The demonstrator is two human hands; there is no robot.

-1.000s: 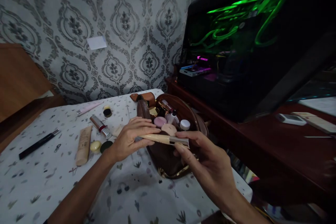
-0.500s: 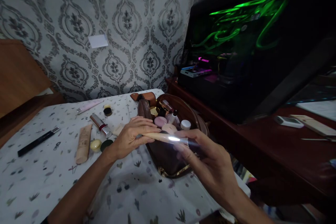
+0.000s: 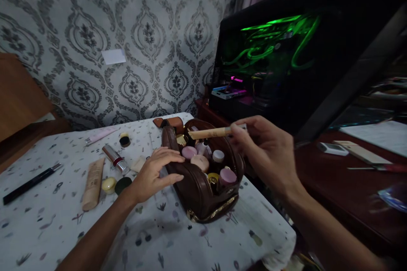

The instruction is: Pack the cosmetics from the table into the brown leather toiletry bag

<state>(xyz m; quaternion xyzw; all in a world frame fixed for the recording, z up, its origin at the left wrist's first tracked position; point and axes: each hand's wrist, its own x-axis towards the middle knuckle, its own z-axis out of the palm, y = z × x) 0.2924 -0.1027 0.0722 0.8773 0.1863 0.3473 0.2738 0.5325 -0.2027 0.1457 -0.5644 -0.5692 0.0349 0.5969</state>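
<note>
A brown leather makeup bag stands unzipped on the table, its gold zipper facing me. Inside are pink round pots, a beige round pot, a white-lidded jar and small bottles. Above the bag's opening, my right hand pinches a slim beige cosmetic tube by its silvery end, the tube lying nearly level. My left hand is open, thumb and fingers apart, its fingertips against the bag's left side.
Left of the bag lie a beige squeeze tube, a silver tube with a red band, a yellow pot, a dark round lid, a black pen-like stick and a pink tube. A lit computer case stands right.
The beige tube, earlier between both hands in front of the bag, has risen over its opening in my right hand. My left hand has let go of its end.
</note>
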